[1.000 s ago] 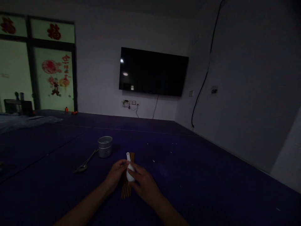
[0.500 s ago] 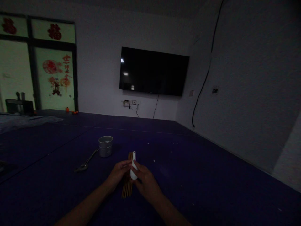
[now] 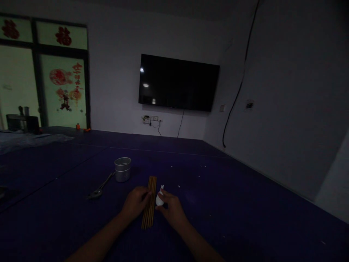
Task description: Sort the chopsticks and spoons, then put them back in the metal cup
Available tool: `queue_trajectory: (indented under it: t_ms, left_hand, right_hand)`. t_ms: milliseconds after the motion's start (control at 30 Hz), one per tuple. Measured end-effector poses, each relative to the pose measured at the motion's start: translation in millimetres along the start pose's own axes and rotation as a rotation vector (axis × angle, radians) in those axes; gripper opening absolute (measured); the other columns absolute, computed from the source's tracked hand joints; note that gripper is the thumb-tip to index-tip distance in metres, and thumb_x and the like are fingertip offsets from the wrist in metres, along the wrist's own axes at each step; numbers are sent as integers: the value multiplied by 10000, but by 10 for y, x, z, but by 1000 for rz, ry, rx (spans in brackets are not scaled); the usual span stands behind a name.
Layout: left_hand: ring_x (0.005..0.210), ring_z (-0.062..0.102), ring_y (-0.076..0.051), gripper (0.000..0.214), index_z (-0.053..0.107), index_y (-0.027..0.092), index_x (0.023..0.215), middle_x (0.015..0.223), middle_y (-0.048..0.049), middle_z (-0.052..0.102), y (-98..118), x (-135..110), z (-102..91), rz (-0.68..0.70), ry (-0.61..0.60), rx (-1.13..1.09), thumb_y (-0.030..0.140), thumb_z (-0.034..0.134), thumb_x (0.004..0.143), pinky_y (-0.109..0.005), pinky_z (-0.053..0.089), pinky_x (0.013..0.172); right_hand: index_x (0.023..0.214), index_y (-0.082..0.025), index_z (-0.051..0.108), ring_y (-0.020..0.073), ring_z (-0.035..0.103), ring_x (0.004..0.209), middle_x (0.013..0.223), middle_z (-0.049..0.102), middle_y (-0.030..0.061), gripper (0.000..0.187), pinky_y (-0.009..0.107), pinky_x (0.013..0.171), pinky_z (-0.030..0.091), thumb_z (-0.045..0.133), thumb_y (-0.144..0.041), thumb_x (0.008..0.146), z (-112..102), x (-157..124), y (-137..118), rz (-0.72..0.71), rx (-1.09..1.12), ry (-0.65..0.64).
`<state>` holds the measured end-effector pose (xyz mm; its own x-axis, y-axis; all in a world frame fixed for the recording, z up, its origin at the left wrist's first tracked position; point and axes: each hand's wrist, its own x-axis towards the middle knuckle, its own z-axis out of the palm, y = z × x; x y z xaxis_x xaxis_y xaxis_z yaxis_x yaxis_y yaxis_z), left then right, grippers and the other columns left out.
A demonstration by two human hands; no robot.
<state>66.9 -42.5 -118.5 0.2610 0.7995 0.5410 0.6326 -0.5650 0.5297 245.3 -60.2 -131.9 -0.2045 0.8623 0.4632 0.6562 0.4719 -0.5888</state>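
The left hand [image 3: 135, 203] lies curled against a flat bundle of slim brown wooden chopsticks [image 3: 149, 209], fingertips touching its near half. The dim light hides whether it grips them. Just right of the bundle, the right hand [image 3: 171, 208] pinches a small white glazed ceramic spoon [image 3: 159, 198] in nearly closed fingertips, its rounded bowl low at the dark blue matte surface [image 3: 245, 211] and its short handle pointing away.

Half a second ago the spoon stood higher, over the chopsticks and between both hands. It is now lower and to their right, and the left hand has settled onto the bundle.

Farther left lie a long shiny metal spoon [image 3: 99, 189] and a short cylindrical grey metal cup [image 3: 122, 169], close together.

On the far wall hangs a glossy black flat television [image 3: 178, 83], and at left green-lit window panes [image 3: 64, 91] carry red paper cut-outs with characters too blurred to read.
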Motion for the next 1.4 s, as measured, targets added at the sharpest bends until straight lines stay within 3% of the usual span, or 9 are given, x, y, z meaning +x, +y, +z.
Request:
queue_trajectory:
  t_ms: [367, 1400]
  left_hand:
    - [903, 580, -221, 209, 681, 215, 809, 890, -72, 682, -15, 18, -27, 68, -25, -23, 283, 484, 823, -367, 426, 866]
    - [902, 594, -232, 239, 677, 203, 795, 869, -80, 683, -80, 38, -49, 11, -25, 14, 327, 475, 829, -354, 440, 828]
  right_hand:
    - [1177, -205, 623, 259, 503, 1198, 1279, 558, 98, 537, 401, 1019, 391, 656, -64, 659, -22, -34, -1, 3, -108, -69]
    - [1229, -121, 575, 239, 487, 1205, 1316, 508, 137, 519, 346, 1033, 381, 520, -19, 723, -44, -58, -53, -41, -108, -128]
